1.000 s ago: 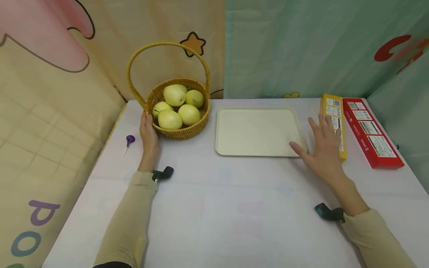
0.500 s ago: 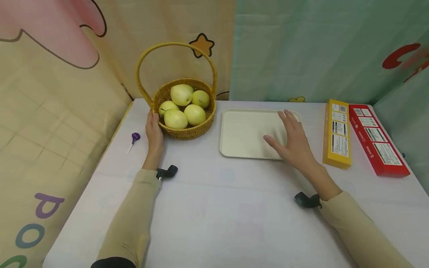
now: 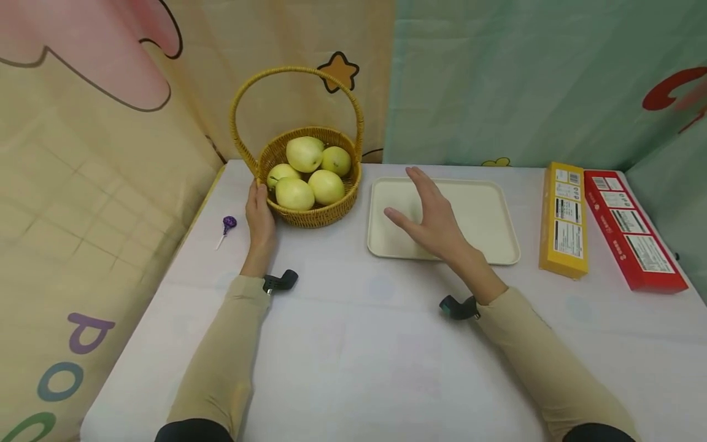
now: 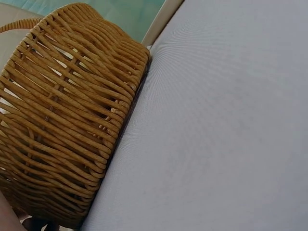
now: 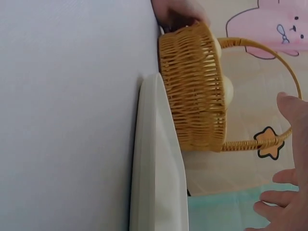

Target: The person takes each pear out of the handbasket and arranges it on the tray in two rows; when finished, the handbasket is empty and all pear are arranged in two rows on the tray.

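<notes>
At the back left stands a yellow-brown wicker basket (image 3: 315, 215) with a tall looped handle, holding several pale yellow-green pears (image 3: 294, 194). My left hand (image 3: 261, 221) holds its left side near the base of the handle. The left wrist view shows the woven wall (image 4: 62, 110) up close, with the hand mostly out of frame. Over the left part of a cream tray (image 3: 486, 221) hovers my right hand (image 3: 436, 224), fingers extended, thumb spread, nothing held. In the right wrist view its fingers (image 5: 279, 197) point toward the basket's side.
A purple-wrapped lollipop (image 3: 229, 223) lies left of my left hand. Right of the tray are a yellow box (image 3: 564, 221) and a red box (image 3: 635, 233) with white labels. Printed curtains (image 3: 525, 80) hang behind the white-covered table (image 3: 359, 350).
My right hand has swept left, from beside the yellow box to over the left part of the tray. The left hand stays at the basket; the head view has shifted slightly right.
</notes>
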`<state>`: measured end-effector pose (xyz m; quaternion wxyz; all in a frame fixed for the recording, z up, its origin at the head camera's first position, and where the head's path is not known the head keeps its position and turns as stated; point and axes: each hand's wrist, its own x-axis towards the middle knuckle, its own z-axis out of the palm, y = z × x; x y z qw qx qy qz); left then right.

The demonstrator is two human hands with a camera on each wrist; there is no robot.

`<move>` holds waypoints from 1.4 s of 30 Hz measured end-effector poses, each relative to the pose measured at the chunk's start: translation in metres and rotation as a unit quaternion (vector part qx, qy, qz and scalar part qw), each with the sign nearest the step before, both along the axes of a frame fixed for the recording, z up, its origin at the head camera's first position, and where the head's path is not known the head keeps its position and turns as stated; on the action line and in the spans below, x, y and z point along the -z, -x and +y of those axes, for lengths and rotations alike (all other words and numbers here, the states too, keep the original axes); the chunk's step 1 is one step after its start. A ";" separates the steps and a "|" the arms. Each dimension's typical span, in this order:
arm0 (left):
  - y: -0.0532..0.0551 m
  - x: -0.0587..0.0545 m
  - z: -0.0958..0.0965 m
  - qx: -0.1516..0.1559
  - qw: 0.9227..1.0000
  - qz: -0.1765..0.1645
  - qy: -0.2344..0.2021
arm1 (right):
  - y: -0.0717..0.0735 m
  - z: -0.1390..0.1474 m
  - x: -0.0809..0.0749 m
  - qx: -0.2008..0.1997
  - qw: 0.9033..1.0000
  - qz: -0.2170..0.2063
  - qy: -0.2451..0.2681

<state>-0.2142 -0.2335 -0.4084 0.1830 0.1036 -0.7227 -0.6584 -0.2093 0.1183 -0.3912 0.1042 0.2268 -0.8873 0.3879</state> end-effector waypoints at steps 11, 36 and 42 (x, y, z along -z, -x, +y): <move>-0.001 0.002 -0.005 -0.012 1.000 0.010 0.001 | 0.014 -0.055 -0.003 -0.025 0.999 -0.011 0.037; 0.019 0.021 -0.004 -0.029 0.999 0.042 0.015 | 0.070 -0.148 -0.020 -0.006 0.992 -0.029 0.122; 0.025 0.039 -0.013 -0.047 0.997 0.041 0.036 | 0.089 -0.166 -0.021 -0.033 0.993 -0.016 0.112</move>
